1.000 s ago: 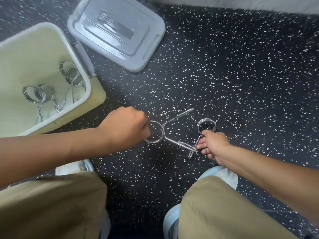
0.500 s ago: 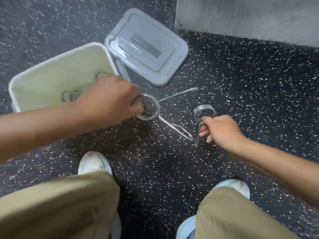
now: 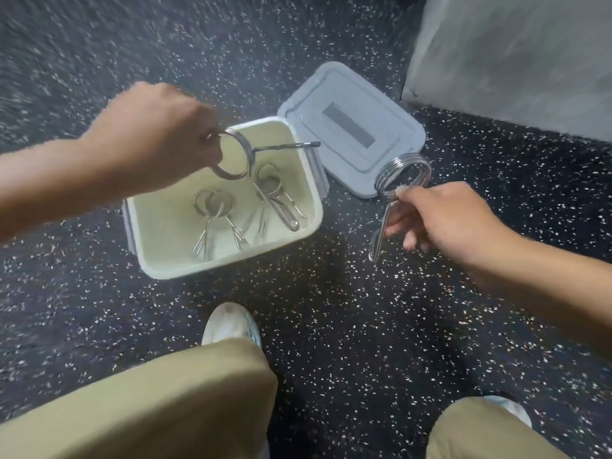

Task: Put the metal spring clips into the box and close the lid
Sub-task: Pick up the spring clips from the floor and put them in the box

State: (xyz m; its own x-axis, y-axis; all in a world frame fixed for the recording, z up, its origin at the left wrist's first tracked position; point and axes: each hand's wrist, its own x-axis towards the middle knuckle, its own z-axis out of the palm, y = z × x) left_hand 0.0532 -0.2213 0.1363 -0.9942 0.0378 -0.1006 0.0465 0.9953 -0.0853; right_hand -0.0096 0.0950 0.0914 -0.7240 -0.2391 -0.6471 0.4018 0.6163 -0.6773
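My left hand (image 3: 155, 140) holds a metal spring clip (image 3: 241, 160) by its coil, hanging over the open pale box (image 3: 228, 265); the clip's long handles reach down into the box. Several more spring clips (image 3: 218, 210) lie on the box floor. My right hand (image 3: 443, 220) grips a second spring clip (image 3: 402, 175) by its handles, in the air to the right of the box, coil upward. The grey lid (image 3: 351, 127) lies flat on the floor behind and right of the box.
The floor is dark rubber with white speckles (image 3: 331, 309). A grey wall or block (image 3: 513, 61) rises at the back right. My knees in tan trousers (image 3: 165, 402) and a white shoe (image 3: 228, 323) fill the bottom of the view.
Both hands lifted their clips off the floor. The left hand carried its clip over the box; the right hand raised its clip beside it. The view swung toward the box.
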